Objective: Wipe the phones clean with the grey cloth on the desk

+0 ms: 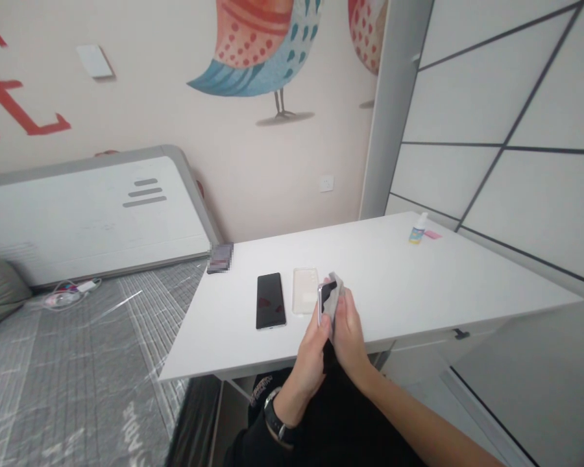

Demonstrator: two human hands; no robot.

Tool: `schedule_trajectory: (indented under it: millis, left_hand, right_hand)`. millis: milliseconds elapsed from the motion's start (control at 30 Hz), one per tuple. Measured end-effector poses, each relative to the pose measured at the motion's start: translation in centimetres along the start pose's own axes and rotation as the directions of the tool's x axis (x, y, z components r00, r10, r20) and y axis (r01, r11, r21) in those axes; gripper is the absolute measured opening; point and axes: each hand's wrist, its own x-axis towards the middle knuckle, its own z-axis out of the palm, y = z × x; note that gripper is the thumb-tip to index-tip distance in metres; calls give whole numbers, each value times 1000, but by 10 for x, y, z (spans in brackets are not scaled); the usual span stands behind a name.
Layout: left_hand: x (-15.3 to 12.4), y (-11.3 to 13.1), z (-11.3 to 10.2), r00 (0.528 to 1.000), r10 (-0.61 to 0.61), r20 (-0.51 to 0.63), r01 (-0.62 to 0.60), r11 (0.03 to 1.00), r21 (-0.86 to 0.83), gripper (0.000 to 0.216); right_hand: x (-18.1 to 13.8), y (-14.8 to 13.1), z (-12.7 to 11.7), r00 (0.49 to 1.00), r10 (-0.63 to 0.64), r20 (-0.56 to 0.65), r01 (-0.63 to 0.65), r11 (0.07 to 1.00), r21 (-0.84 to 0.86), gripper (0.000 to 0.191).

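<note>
White desk (399,285) fills the middle of your view, with a wall painted with a colourful bird (267,45) behind it. You hold a phone (321,305) on its edge, just above the near border of the desk. Your left hand (311,350) has its fingers closed around the lower part of this phone. Your right hand (348,331) presses a grey cloth (335,295) against the phone, with the fingers curled on the cloth. Just beyond your fingertips a clear phone case (305,290) lies flat on the desk, and a second black phone (270,300) lies beside it, to the left. Far from your fingers, at the far right part of the desk, a small bottle (418,229) stands upright. On your left a bed (78,363) touches the desk.
</note>
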Motion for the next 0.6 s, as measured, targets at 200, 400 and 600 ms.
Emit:
schedule_trajectory:
  millis: [200, 400, 600]
  left_hand:
    - [6, 6, 8, 1000, -9, 8, 11, 952, -305, 51]
    - [9, 9, 2, 978, -207, 4, 184, 864, -468, 55]
    - [-2, 3, 0, 989, -144, -19, 125, 911, -392, 56]
  right_hand:
    - [-29, 10, 9, 918, -377, 123, 395, 855, -334, 62]
    - [-25, 3, 4, 767, -504, 397, 639, 655, -403, 67]
    - [7, -20, -2, 695, -484, 532, 699, 627, -343, 68]
